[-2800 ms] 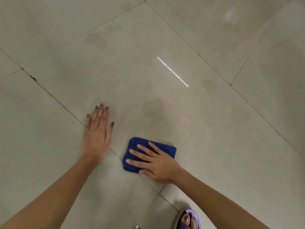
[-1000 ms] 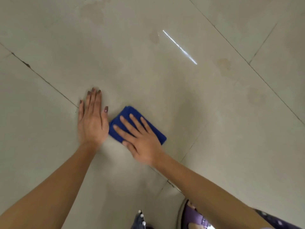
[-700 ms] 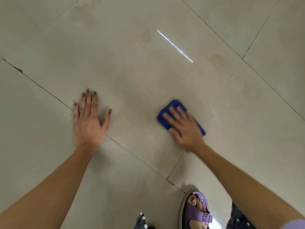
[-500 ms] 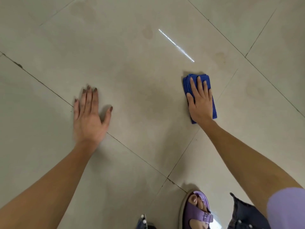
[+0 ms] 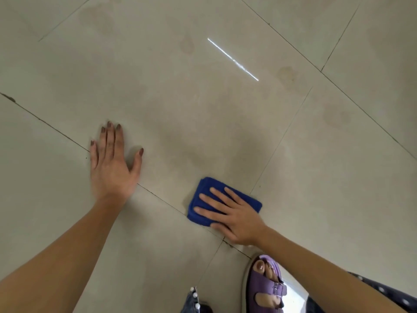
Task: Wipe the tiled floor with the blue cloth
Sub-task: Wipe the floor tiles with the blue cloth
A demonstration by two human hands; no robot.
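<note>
The blue cloth (image 5: 204, 201) is folded into a thick rectangle and lies flat on the tiled floor (image 5: 203, 123), near the bottom centre of the view, just beside a dark grout line that is met by its lower left corner. Its long axis runs diagonally, from the upper left down to the lower right. The right hand (image 5: 234, 214) is laid palm down on the cloth with fingers spread and extended, so the cloth is pressed to the floor rather than gripped. The fingertips point toward the upper left, along the cloth's length. The left hand (image 5: 112, 163) is planted flat on the bare tile, well apart from the cloth, open, with its fingers together and thumb splayed. Faint darker blotches are seen on the tiles beyond. A foot in a purple sandal (image 5: 265, 288) is seen below the right forearm.
</note>
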